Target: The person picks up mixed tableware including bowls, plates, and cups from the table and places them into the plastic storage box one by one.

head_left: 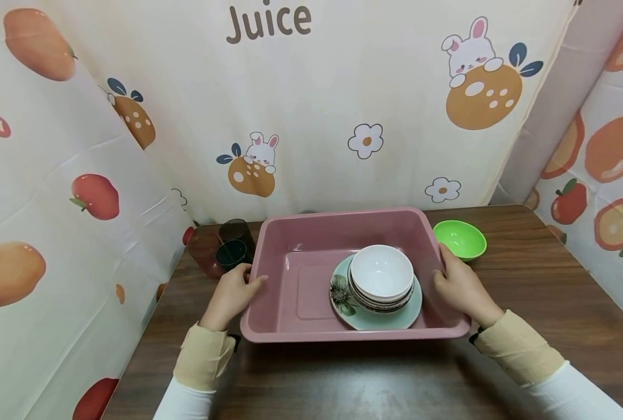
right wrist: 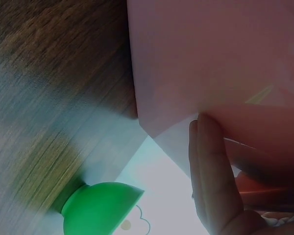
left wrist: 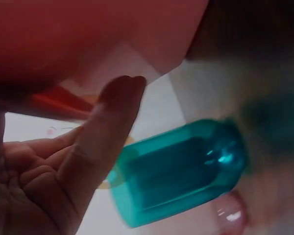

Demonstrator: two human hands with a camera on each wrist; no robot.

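Observation:
A pink rectangular basin (head_left: pixel 343 335) spans the middle of the head view, with a dark shadow on the table below its near rim. My left hand (head_left: pixel 233 297) grips its left rim, thumb over the edge. On the opposite side my right hand (head_left: pixel 461 286) holds the right rim; the right wrist view shows its fingers (right wrist: pixel 213 161) against the outer wall. In the basin's right half lies a pale green plate (head_left: pixel 366 321) with a dark flower print. Several stacked bowls stand on it, a white bowl (head_left: pixel 382 271) on top.
Just beyond the left hand stand a teal cup (left wrist: pixel 179 171), a dark see-through cup (head_left: pixel 238 229) and a reddish transparent vessel (head_left: pixel 203 251). A bright green bowl (head_left: pixel 459 239) sits close to the basin's right side. Behind the brown wooden table (head_left: pixel 532 274) hangs a printed curtain (head_left: pixel 317 105).

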